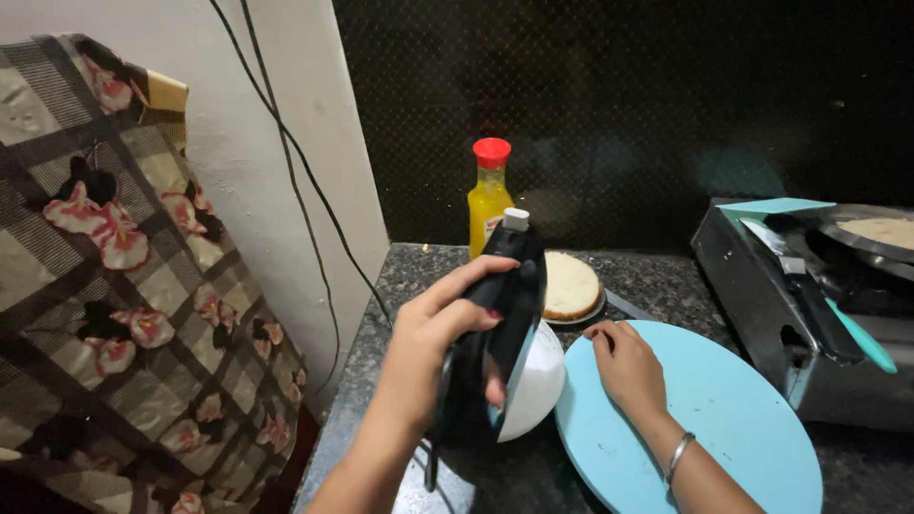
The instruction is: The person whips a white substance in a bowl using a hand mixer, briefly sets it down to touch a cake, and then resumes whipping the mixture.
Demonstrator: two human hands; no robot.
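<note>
The left hand (447,328) grips 1 black soft pouch with a white cap at its top (495,352), fingers wrapped over the upper front face and the thumb hidden behind it. The pouch stands nearly upright, its long axis running from about 7 o'clock at the bottom to 1 o'clock at the cap, tilted slightly away from the person. It is held above the dark speckled stone table (419,276) and in front of 1 white round bowl (535,385), which shows just behind its lower right edge; whether pouch and bowl touch cannot be told. The right hand (626,366) lies at 3 o'clock from the pouch, just beside the bowl, loosely curled with its fingertips resting on the near left part of 1 pale blue round board (724,419); it holds nothing, and a silver bangle (678,457) sits on its wrist. So the left hand is the one on the pouch, the right is near but apart from it. At 12 o'clock from the pouch stand 1 yellow bottle with a red cap (489,195) and 1 stack of pale flatbreads on a small plate (569,286). At 3 o'clock, well apart, sits a metal stove (762,295) with a dark pan (857,233) and a knife (809,290).
</note>
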